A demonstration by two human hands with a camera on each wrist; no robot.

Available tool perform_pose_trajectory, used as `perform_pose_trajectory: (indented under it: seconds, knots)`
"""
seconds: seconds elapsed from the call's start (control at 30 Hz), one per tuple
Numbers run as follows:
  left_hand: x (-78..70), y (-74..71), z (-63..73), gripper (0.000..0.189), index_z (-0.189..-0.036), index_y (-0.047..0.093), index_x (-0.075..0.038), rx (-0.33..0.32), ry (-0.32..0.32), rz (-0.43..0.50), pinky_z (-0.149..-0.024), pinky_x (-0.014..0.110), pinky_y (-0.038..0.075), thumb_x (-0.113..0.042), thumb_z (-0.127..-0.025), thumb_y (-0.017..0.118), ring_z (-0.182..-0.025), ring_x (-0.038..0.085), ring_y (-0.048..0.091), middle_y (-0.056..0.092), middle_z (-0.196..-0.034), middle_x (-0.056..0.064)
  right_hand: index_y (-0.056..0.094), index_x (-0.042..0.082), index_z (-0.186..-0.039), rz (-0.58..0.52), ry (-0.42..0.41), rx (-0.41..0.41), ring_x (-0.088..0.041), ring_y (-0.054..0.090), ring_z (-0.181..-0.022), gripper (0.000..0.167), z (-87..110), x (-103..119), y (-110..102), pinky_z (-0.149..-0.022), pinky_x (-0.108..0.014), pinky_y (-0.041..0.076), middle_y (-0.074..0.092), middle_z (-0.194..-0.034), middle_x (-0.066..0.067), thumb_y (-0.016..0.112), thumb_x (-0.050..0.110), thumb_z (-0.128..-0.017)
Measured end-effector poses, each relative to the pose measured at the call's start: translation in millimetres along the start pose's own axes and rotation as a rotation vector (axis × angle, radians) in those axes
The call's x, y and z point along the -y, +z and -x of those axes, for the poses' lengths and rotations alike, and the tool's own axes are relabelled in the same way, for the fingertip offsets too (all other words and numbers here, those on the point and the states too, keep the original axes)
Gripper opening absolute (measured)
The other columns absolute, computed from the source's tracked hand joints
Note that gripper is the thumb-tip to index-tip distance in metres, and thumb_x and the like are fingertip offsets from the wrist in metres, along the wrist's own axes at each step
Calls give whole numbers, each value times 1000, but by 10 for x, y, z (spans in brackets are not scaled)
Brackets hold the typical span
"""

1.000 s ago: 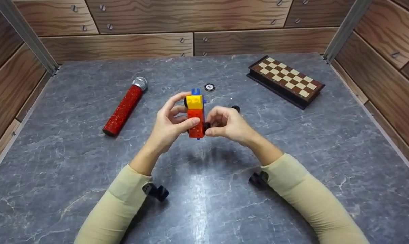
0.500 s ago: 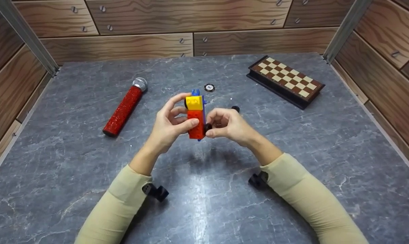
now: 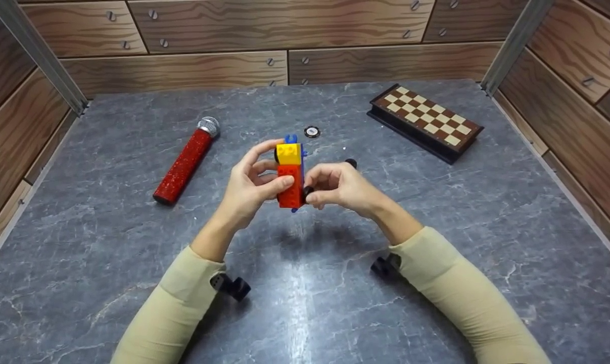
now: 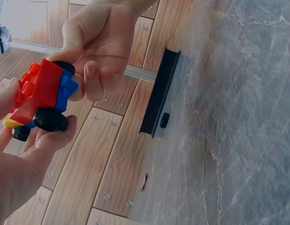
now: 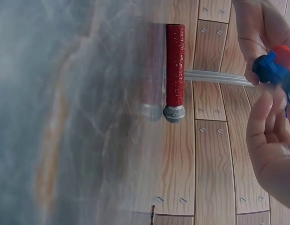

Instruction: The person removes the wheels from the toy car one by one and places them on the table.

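A toy car built of bricks [image 3: 289, 187] is held up above the table, its red and yellow bricks on a blue base. My left hand [image 3: 251, 182] grips it from the left, thumb on the red brick and fingers behind. On the car's right side my right hand [image 3: 342, 187] pinches a black wheel [image 3: 308, 191] between thumb and fingers, against the base. From the left wrist view, other black wheels [image 4: 50, 120] show on the car. Behind the right hand a loose black wheel [image 3: 351, 163] lies on the table, partly hidden by that hand in the head view.
On the left lies a red glittery microphone [image 3: 183, 162] with a silver head. A folded chessboard box [image 3: 426, 121] sits at the back right. Beyond the car is a round black-and-white chip [image 3: 312, 131]. Wood-patterned walls [image 3: 208, 65] surround the grey marbled table [image 3: 107, 242].
The toy car has turned and shifted very slightly within my left hand's grip. My right fingers stay on the wheel with only small movement. Nothing on the table has moved.
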State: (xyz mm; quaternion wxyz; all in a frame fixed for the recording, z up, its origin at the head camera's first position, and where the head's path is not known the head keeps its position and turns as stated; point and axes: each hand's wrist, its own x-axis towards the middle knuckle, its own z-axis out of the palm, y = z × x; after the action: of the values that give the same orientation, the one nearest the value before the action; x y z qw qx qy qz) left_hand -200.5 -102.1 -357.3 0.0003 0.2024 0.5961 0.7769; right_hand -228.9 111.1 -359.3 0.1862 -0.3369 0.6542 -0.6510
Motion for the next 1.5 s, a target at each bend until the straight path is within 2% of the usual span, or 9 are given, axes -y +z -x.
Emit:
perform_pose_trajectory:
  seconds: [0.13,0.33,0.6,0.83,1.0,1.27,1.5]
  knots:
    - [-6,-7,8,61,-133,47,-11,7,-22,-15,-64,34,54,1,-79,71,-81,38,64,58,-100,23,58,-5,-92,3,0,58,-22,54,-62,10,2,-17,-35,-59,-30,50,62,-80,-14,64,0,-86]
    - [2,-4,13,61,-133,46,-10,27,-18,-16,-73,44,54,0,-79,71,-82,39,63,57,-101,24,57,-3,-91,-32,4,79,-23,54,-61,8,12,-28,-39,-60,-30,49,61,-79,-13,62,1,-87]
    - [31,4,4,61,-132,45,-8,19,-3,-12,-73,42,54,2,-78,72,-80,37,63,58,-99,23,55,-4,-91,3,12,57,-20,51,-65,13,10,-15,-28,-59,-27,47,59,-81,-10,64,5,-87]
    - [53,3,2,61,-133,44,-8,24,19,-19,-73,40,54,0,-79,72,-79,36,63,58,-98,22,54,-2,-89,-5,-3,47,-20,52,-64,9,1,-38,-8,-59,-28,48,58,-79,-12,62,2,-87]
    - [46,-13,8,61,-132,45,-8,22,41,-44,-73,41,54,2,-78,72,-79,37,63,58,-100,23,54,-3,-91,-23,-13,48,-21,55,-68,14,-6,-55,18,-63,-29,49,61,-84,-14,66,1,-84]
    - [11,-1,8,64,-135,44,-12,49,1,-38,-75,45,53,-1,-79,72,-82,39,62,56,-102,23,56,-3,-87,-15,23,-5,-19,57,-69,14,-7,-46,8,-62,-27,50,63,-83,-13,69,-1,-81]
    - [-15,8,10,65,-136,44,-14,66,-9,-30,-74,44,53,-1,-79,72,-83,39,62,56,-104,24,58,2,-88,-28,45,-1,-20,57,-70,13,-5,-50,-13,-64,-29,50,63,-83,-13,69,2,-82]
